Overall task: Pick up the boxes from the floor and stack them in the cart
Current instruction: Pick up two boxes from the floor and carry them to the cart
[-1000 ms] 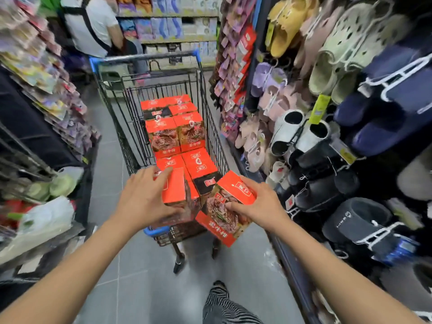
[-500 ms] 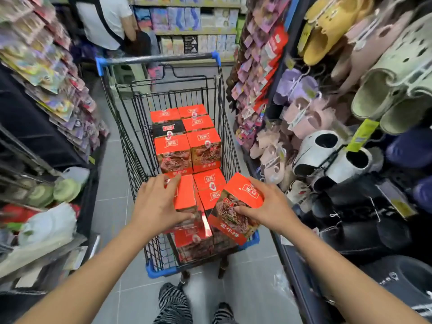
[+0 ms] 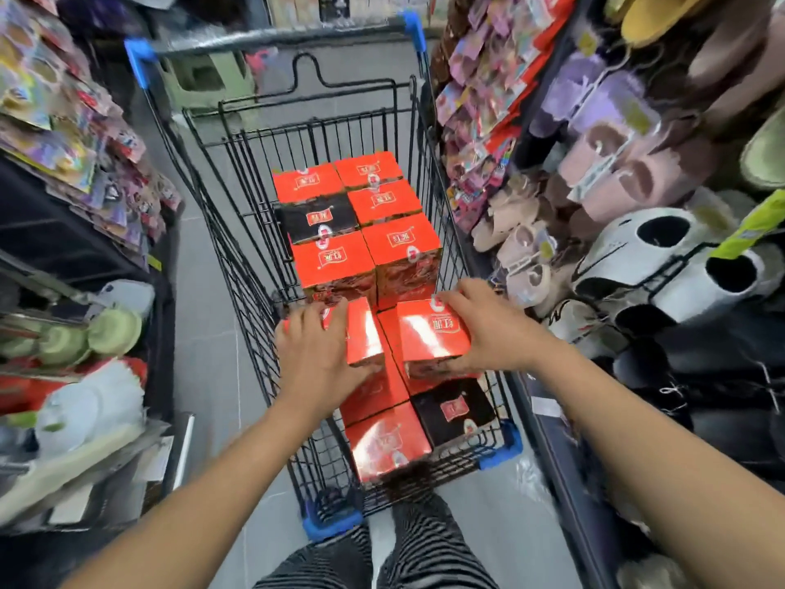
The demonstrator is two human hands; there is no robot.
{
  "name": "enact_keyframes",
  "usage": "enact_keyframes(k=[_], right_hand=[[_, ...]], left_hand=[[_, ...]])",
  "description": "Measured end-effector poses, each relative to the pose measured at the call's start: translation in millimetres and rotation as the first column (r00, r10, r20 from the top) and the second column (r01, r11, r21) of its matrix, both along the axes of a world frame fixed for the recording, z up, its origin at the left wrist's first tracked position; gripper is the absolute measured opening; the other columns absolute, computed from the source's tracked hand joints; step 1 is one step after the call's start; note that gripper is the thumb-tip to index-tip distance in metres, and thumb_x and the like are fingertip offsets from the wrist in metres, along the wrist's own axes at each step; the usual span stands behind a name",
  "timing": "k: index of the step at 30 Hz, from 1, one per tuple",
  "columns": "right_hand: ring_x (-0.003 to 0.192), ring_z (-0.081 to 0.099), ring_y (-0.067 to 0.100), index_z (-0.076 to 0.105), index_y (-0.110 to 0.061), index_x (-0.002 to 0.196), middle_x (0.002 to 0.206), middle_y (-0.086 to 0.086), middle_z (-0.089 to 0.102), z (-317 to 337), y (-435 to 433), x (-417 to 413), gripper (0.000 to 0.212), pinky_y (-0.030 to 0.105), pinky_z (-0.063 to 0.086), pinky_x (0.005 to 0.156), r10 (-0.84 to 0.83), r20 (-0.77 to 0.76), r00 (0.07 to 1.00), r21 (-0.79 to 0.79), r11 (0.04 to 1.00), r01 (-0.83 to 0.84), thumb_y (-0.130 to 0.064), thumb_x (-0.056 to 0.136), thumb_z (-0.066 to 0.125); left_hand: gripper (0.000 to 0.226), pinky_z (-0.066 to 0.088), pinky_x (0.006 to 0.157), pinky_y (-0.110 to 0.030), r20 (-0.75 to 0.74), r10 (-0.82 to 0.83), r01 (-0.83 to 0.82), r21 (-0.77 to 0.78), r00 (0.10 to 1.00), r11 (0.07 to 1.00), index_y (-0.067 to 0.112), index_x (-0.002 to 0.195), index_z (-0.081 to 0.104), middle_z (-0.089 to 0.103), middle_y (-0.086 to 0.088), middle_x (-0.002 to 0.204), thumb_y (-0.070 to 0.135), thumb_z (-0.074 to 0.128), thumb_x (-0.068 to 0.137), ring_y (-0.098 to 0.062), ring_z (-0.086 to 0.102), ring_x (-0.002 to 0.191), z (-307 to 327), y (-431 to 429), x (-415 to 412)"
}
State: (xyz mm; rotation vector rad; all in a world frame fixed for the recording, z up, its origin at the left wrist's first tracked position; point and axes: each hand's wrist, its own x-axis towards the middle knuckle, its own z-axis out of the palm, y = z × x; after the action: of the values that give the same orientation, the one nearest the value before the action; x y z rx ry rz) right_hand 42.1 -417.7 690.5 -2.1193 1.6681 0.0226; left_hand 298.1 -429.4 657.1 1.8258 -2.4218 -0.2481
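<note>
The left hand (image 3: 316, 354) curls round the nine-o'clock box (image 3: 364, 333), the right hand (image 3: 492, 333) round the three-o'clock box (image 3: 431, 333): light, stiff, glossy cartons, likely best gripped across opposite sides.

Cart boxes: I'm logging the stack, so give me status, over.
Left hand grips left red box, right hand grips right red box. Both over near boxes inside the cart. No obstruction seen.

Both arms out fwd; L hand (image 3: 316, 354) & R hand (image 3: 488, 333) palm-down, fingers curled, prob gripping
</note>
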Motion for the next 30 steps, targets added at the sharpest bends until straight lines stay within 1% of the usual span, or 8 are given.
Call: enact_keyframes(k=[4, 9, 15, 17, 19, 22, 26, 30], right_hand=[[0.112, 0.043, 0.024, 0.040, -0.009, 0.140, 0.118, 0.009, 0.042, -3, -34, -2, 0.104, 0.032, 0.042, 0.095, 0.096, 0.042, 0.995, -0.069, 0.993, -0.093, -0.072, 0.059, 0.056], [0.111, 0.045, 0.030, 0.042, -0.009, 0.139, 0.121, 0.016, 0.044, -26, -68, -8, 0.096, 0.041, 0.044, 0.095, 0.228, -0.021, 0.974, -0.132, 0.965, -0.228, -0.053, 0.062, 0.079], [0.137, 0.026, 0.041, 0.025, -0.036, 0.147, 0.150, 0.022, 0.023, -61, -72, -16, 0.092, 0.053, 0.024, 0.114, 0.148, 0.053, 0.988, -0.141, 0.980, -0.139, -0.071, 0.071, 0.064], [0.142, 0.016, 0.037, 0.028, -0.042, 0.145, 0.154, 0.020, 0.016, -64, -62, -12, 0.082, 0.047, 0.015, 0.115, 0.010, 0.212, 0.977, -0.160, 0.987, 0.025, -0.073, 0.075, 0.056], [0.147, 0.005, 0.027, 0.023, -0.053, 0.144, 0.158, 0.015, 0.008, -61, -62, -4, 0.078, 0.044, 0.011, 0.116, -0.263, 0.416, 0.871, -0.053, 0.949, 0.312, -0.067, 0.078, 0.061], [0.148, 0.008, 0.019, 0.013, -0.052, 0.148, 0.161, 0.004, 0.007, -61, -76, 1, 0.097, 0.045, 0.016, 0.119, -0.524, 0.550, 0.651, 0.223, 0.843, 0.490, -0.068, 0.070, 0.069], [0.140, 0.034, 0.015, 0.005, -0.071, 0.135, 0.157, -0.009, 0.027, -67, -88, -1, 0.103, 0.047, 0.031, 0.115, -0.456, 0.612, 0.646, 0.331, 0.890, 0.315, -0.076, 0.057, 0.072], [0.139, 0.035, 0.015, 0.009, -0.076, 0.128, 0.155, -0.009, 0.026, -67, -92, -9, 0.098, 0.048, 0.034, 0.113, -0.426, 0.605, 0.673, 0.340, 0.902, 0.266, -0.074, 0.055, 0.075]], left_hand=[[0.106, 0.037, 0.094, -0.053, -0.036, 0.042, -0.043, -0.015, 0.998, 0.999, 0.013, 0.137, 0.046, 0.053, -0.018, 0.122, 0.076, 0.071, 0.055, -0.036, 0.046, 0.112, -9, -14, -7], [0.100, 0.037, 0.094, -0.054, -0.032, 0.075, -0.076, -0.031, 0.997, 0.997, 0.013, 0.134, 0.047, 0.051, -0.018, 0.124, 0.074, 0.069, 0.058, -0.035, 0.042, 0.114, -22, -23, -22], [0.084, 0.023, 0.110, -0.058, -0.165, 0.176, -0.186, -0.049, 0.970, 0.981, 0.021, 0.139, 0.044, 0.031, -0.020, 0.147, 0.078, 0.042, 0.078, -0.040, 0.026, 0.135, -20, -26, -30], [0.089, 0.013, 0.115, -0.052, -0.338, 0.345, -0.349, 0.050, 0.876, 0.936, 0.025, 0.150, 0.026, 0.014, -0.016, 0.157, 0.078, 0.038, 0.080, -0.033, 0.011, 0.144, -20, -24, -28], [0.098, 0.007, 0.117, -0.042, -0.522, 0.518, -0.448, 0.265, 0.678, 0.854, 0.026, 0.153, 0.009, 0.006, -0.008, 0.161, 0.079, 0.043, 0.078, -0.021, 0.002, 0.148, -21, -28, -27], [0.107, 0.021, 0.117, -0.038, -0.640, 0.641, -0.420, 0.488, 0.424, 0.765, 0.028, 0.154, 0.003, 0.025, 0.000, 0.157, 0.069, 0.060, 0.073, -0.016, 0.026, 0.143, -25, -37, -25], [0.101, 0.034, 0.111, -0.037, -0.655, 0.602, -0.357, 0.486, 0.456, 0.798, 0.031, 0.153, 0.003, 0.041, 0.008, 0.148, 0.052, 0.068, 0.079, -0.011, 0.045, 0.131, -26, -44, -23], [0.097, 0.039, 0.108, -0.038, -0.686, 0.583, -0.337, 0.476, 0.436, 0.812, 0.036, 0.152, 0.010, 0.049, 0.014, 0.140, 0.051, 0.072, 0.079, -0.007, 0.050, 0.124, -33, -47, -24]])
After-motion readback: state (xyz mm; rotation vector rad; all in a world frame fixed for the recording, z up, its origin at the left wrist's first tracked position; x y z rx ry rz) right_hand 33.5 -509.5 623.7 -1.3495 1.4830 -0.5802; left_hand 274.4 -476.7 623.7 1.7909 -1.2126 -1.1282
